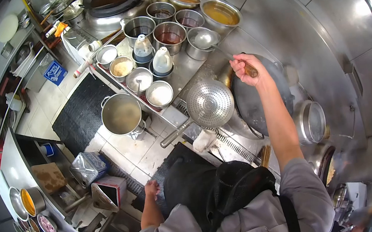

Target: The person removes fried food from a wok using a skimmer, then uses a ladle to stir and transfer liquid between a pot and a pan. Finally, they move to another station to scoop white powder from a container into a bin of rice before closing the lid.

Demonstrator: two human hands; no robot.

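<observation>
My right hand [248, 68] is closed round the wooden handle of a metal ladle [204, 39]. The ladle's bowl is over a steel pot [196, 51] among the sauce pots. Beneath my right forearm is a large dark wok [259, 101]. A perforated strainer [210, 103] lies left of the wok, its handle pointing toward the lower left. My left hand [152, 188] hangs low over the floor beside the apron, its fingers curled; whether anything is in them is too small to tell. Two squeeze bottles [143, 49] stand near small bowls of white and pale contents [159, 94].
A large pot of cloudy liquid [121, 114] stands left of the counter edge. Metal tins [90, 167] and an open box [110, 194] sit near my left side. Further right is a lidded round pot [310, 121]. Several ingredient containers [46, 226] fill the lower left.
</observation>
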